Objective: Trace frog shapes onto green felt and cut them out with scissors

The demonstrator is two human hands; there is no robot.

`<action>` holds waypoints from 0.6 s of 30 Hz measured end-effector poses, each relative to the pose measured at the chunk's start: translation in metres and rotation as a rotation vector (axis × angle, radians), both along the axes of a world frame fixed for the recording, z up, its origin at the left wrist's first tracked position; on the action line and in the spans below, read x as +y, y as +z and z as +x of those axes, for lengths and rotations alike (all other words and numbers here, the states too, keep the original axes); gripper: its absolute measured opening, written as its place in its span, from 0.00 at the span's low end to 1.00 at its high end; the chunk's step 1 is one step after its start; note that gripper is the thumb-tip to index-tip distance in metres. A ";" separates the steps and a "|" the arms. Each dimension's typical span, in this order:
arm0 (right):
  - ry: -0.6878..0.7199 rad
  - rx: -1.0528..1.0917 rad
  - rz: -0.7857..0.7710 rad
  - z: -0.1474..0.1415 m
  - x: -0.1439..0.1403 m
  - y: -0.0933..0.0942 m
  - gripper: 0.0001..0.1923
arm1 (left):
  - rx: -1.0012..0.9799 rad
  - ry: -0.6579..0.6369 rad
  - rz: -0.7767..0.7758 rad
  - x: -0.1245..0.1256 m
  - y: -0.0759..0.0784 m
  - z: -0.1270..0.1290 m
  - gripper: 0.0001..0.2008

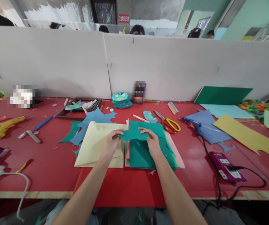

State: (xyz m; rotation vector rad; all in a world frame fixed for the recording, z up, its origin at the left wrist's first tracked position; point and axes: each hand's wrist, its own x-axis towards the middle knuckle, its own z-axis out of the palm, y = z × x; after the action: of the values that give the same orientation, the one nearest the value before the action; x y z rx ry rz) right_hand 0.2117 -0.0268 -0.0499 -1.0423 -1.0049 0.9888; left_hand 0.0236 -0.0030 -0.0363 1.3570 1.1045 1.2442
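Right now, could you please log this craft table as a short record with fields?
left hand: left hand pinches the left end of the teal cut-out
right hand: right hand holds its right end
under the cut-out: teal sheets beside a cream sheet
nearby tools: scissors, blue glue gun, yellow glue gun
surface: red table

Head view, forward-down, over table (55,175)

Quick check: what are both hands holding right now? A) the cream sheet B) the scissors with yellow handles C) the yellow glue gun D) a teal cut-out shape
D: the left hand and right hand each pinch an end of the teal cut-out shape, above the teal sheets; the scissors lie untouched further back.
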 end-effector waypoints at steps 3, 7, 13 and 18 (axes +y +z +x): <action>0.007 -0.016 0.073 0.002 -0.001 0.001 0.12 | -0.005 -0.024 0.038 -0.001 0.002 0.000 0.03; 0.009 -0.047 0.028 0.001 -0.002 0.000 0.11 | 0.020 -0.027 0.038 -0.001 0.005 0.000 0.08; -0.035 -0.264 -0.109 -0.002 -0.003 0.000 0.15 | 0.126 0.041 0.001 -0.002 0.001 0.002 0.10; -0.092 -0.248 -0.127 -0.004 0.000 -0.001 0.17 | 0.185 0.055 0.037 0.001 -0.004 0.007 0.11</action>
State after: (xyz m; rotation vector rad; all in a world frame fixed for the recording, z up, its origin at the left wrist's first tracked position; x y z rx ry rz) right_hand 0.2082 -0.0272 -0.0512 -1.3289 -1.0951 0.8710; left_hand 0.0307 -0.0020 -0.0407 1.5021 1.2592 1.2013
